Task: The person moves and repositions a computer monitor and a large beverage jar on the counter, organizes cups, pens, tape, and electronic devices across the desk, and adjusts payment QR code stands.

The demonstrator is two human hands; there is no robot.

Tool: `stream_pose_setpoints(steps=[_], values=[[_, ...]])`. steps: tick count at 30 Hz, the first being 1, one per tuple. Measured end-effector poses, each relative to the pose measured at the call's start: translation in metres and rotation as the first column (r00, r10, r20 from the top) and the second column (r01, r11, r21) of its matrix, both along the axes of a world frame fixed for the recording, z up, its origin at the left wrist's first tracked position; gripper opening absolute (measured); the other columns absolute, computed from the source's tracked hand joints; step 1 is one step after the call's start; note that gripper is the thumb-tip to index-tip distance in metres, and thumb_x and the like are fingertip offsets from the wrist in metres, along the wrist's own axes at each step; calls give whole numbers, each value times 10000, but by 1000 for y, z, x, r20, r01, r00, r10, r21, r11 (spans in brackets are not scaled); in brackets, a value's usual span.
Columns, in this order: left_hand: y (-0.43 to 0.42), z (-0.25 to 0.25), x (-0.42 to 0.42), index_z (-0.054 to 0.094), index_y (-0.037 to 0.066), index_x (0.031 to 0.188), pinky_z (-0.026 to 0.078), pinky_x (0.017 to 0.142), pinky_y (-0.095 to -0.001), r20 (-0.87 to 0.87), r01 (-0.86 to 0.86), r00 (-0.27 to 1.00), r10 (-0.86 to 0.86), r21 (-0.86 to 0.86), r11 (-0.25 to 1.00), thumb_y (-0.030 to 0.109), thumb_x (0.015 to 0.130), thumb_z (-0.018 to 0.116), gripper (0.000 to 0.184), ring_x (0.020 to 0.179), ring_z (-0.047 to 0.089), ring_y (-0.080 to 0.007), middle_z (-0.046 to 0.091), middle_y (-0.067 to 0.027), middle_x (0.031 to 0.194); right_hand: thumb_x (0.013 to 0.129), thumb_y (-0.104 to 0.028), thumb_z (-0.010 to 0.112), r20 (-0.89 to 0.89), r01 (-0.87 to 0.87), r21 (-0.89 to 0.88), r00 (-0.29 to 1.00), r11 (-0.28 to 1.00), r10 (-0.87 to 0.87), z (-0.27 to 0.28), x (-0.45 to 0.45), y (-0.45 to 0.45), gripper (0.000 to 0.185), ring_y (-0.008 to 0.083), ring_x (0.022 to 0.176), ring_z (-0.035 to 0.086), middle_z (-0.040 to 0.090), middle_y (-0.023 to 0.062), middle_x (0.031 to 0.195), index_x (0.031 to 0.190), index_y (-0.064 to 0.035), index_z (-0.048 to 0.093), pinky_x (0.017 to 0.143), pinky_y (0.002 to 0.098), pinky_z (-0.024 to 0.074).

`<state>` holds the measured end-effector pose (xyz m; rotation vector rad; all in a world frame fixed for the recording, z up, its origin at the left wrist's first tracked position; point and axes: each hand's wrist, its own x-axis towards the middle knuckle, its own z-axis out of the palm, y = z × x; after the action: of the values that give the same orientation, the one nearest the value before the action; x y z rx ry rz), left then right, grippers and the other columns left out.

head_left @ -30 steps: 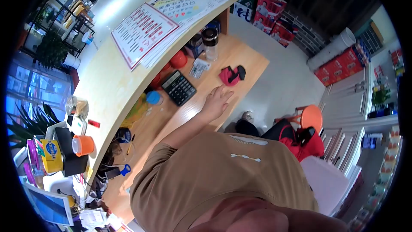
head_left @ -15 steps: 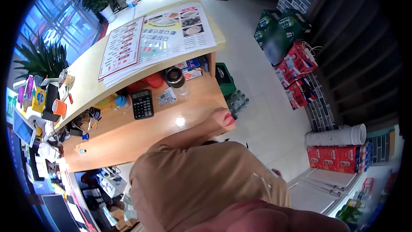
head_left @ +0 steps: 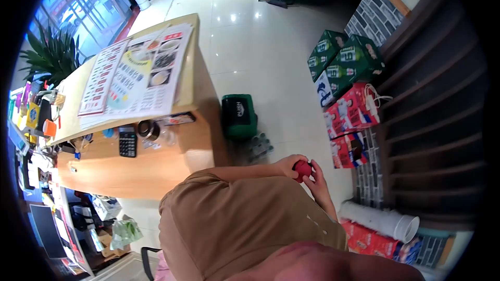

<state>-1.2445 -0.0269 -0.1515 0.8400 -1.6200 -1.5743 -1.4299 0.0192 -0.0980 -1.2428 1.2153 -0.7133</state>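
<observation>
In front of my body, a small dark red, roundish thing sits between my two hands; its exact kind I cannot make out. My left hand is closed around its left side. On the other side, the thumb and fingers of my right hand grip it from the right and below. Both hands are past the right end of the wooden counter, over the floor.
On the counter's upper ledge lie printed menus; a calculator and a lidded glass jar stand beneath. A green bin and bottles are on the floor. Green cartons and red boxes line the right wall.
My left hand has moved right, off the counter's edge, with the red thing. My right hand has come up into view and taken hold of it too. The view has shifted right.
</observation>
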Motion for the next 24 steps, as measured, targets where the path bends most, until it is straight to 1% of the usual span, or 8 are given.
stream_pose_setpoints(steps=[2, 3, 6, 11, 13, 16, 20, 24], values=[[-32, 44, -24, 517, 47, 1164, 465, 868, -350, -106, 95, 991, -77, 180, 979, 95, 643, 631, 536, 965, 586, -257, 599, -130, 1015, 812, -71, 641, -59, 10, -16, 998, 1000, -11, 9, -23, -38, 591, 208, 1123, 485, 457, 127, 1253, 1334, -38, 365, 919, 320, 434], [-57, 53, -35, 549, 43, 1116, 477, 836, -345, -168, 184, 971, -169, 76, 980, 116, 634, 665, 501, 943, 597, -258, 611, -131, 987, 807, -65, 643, -72, 17, 10, 997, 1000, -17, 26, -28, -60, 565, 200, 1102, 495, 480, 122, 1222, 1310, -33, 389, 915, 315, 434], [-114, 55, -51, 524, 65, 1161, 491, 805, -335, 244, 109, 964, -105, -3, 994, 155, 674, 668, 515, 924, 597, -245, 592, -119, 1012, 798, -45, 642, -78, 26, -48, 997, 999, -30, 48, -48, -121, 409, 166, 993, 539, 557, 88, 1087, 1174, -12, 486, 873, 298, 445], [-183, 86, -43, 541, 92, 1150, 492, 762, -342, 307, -144, 941, 145, -27, 989, 260, 712, 718, 502, 834, 612, -262, 620, -126, 965, 829, -63, 615, 268, 62, 75, 960, 995, -80, 24, -86, -221, 253, 139, 905, 562, 594, 65, 988, 1061, -5, 534, 821, 279, 452], [-205, 93, -37, 562, 93, 1126, 493, 750, -341, 381, -308, 884, 273, 33, 951, 305, 736, 718, 470, 820, 615, -262, 627, -130, 942, 844, -69, 599, 253, -3, 25, 967, 1000, -4, 23, -80, -265, 217, 132, 887, 563, 600, 66, 971, 1043, -5, 540, 800, 269, 453], [-246, 110, -32, 598, 96, 1077, 490, 733, -352, 475, -397, 849, 231, 285, 872, 363, 757, 708, 431, 812, 615, -265, 632, -137, 896, 859, -84, 593, 192, -89, -34, 977, 995, 94, 19, -69, -339, 160, 117, 831, 568, 618, 59, 921, 993, 0, 571, 752, 248, 455], [-316, 81, -26, 619, 89, 994, 486, 690, -307, 470, -595, 725, 502, 61, 801, 305, 764, 711, 328, 774, 611, -197, 623, -92, 811, 860, -109, 594, 241, -215, -16, 947, 977, 212, 37, -45, -443, 145, 104, 816, 564, 617, 39, 864, 959, -4, 589, 739, 231, 446], [-384, 83, -15, 561, 63, 1051, 492, 704, -291, 251, -685, 720, 647, 105, 721, 130, 778, 673, 303, 798, 602, -161, 610, -58, 806, 887, -54, 553, 313, -354, -108, 875, 929, 370, 47, -27, -546, 115, 83, 797, 565, 629, 40, 886, 986, -5, 583, 712, 211, 451]])
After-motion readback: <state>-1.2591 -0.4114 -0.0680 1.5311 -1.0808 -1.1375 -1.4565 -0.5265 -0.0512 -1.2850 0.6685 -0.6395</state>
